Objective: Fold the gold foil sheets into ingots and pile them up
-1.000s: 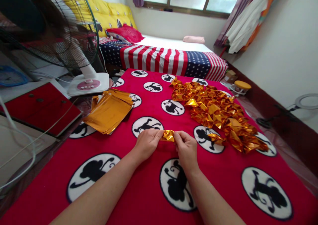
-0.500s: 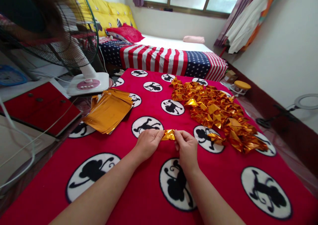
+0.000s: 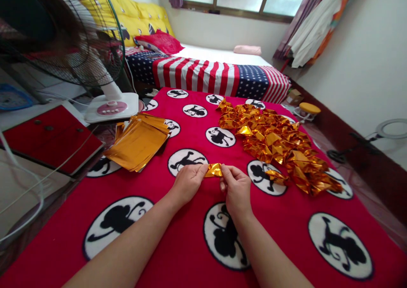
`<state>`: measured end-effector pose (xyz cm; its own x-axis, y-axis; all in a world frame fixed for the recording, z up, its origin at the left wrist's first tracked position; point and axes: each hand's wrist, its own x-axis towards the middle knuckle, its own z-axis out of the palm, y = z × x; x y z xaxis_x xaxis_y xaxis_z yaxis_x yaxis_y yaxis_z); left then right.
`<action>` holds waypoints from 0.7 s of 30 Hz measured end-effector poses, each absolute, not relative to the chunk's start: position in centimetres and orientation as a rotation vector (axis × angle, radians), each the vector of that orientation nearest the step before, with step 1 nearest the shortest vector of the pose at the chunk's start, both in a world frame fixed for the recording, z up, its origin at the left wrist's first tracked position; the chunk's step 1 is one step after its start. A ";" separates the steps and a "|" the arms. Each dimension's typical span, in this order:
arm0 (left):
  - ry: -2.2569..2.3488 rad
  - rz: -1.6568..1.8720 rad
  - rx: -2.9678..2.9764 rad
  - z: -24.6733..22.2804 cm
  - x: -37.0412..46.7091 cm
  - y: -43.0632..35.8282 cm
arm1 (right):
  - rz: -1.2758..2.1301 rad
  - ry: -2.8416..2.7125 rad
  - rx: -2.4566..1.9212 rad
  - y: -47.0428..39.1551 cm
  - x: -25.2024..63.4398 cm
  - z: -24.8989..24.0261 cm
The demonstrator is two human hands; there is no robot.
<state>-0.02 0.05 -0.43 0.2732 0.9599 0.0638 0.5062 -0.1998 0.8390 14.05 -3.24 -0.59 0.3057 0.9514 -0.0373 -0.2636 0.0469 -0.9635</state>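
A small folded piece of gold foil [image 3: 214, 170] is stretched between my two hands over the red cloth [image 3: 178, 241]. My left hand [image 3: 190, 181] pinches its left end between thumb and fingers. At the right end, my right hand [image 3: 235, 188] grips it the same way, fingers curled under. To the left lies a fanned stack of flat gold sheets [image 3: 140, 142]. A long heap of folded gold foil pieces [image 3: 273, 142] covers the cloth on the right, with one piece [image 3: 276, 177] at its near edge.
A fan [image 3: 111, 103] stands at the left beside a red-fronted cabinet [image 3: 51, 131]. Beyond the cloth is a bed with a flag-patterned cover [image 3: 197, 74]. A yellow-topped stool [image 3: 310, 108] and a ring-shaped stand [image 3: 392, 129] are at the right.
Both hands and the foil between them have shifted very slightly left and up. Their grip looks the same, and the stack and heap have not moved.
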 end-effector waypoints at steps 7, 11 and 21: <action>1.368 0.800 1.839 -0.2 0.2 0.0 | 1.071 -0.831 -1.173 -3.2 14.0 -0.5; 1.380 0.759 1.863 0.0 0.2 0.0 | 1.081 -0.821 -1.159 -3.1 14.1 -0.7; 1.368 0.815 1.858 -0.5 0.0 0.1 | 1.153 -0.790 -1.122 -3.0 14.2 -0.8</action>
